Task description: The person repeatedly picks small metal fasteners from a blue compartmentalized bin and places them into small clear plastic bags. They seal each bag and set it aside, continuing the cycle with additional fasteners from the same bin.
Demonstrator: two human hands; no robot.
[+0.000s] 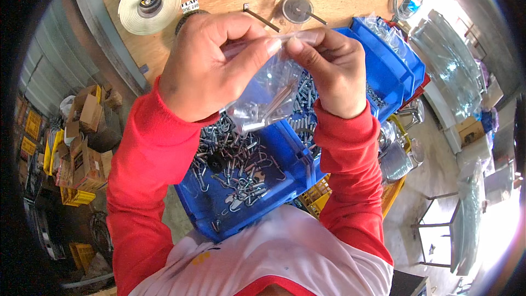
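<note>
A clear plastic bag (266, 96) with metal pieces in its bottom hangs between my two hands. My left hand (211, 66) pinches the bag's top edge between thumb and fingers. Close beside it, my right hand (331, 68) pinches the same edge, and the two thumbs almost meet. Below the bag is a blue bin (197, 208) with many metal hooks (241, 172) heaped in it. More hardware fills the blue bin section behind, partly hidden by the bag and my right forearm.
Abrasive discs (149, 3) hang on pegs on a wooden board (350, 0) ahead. Further blue bins (383, 66) stand to the right, one with plastic bags. Cardboard boxes (85, 167) are piled at left. A yellow crate (316, 196) sits under the bins; a metal-framed stand (438, 230) is at right.
</note>
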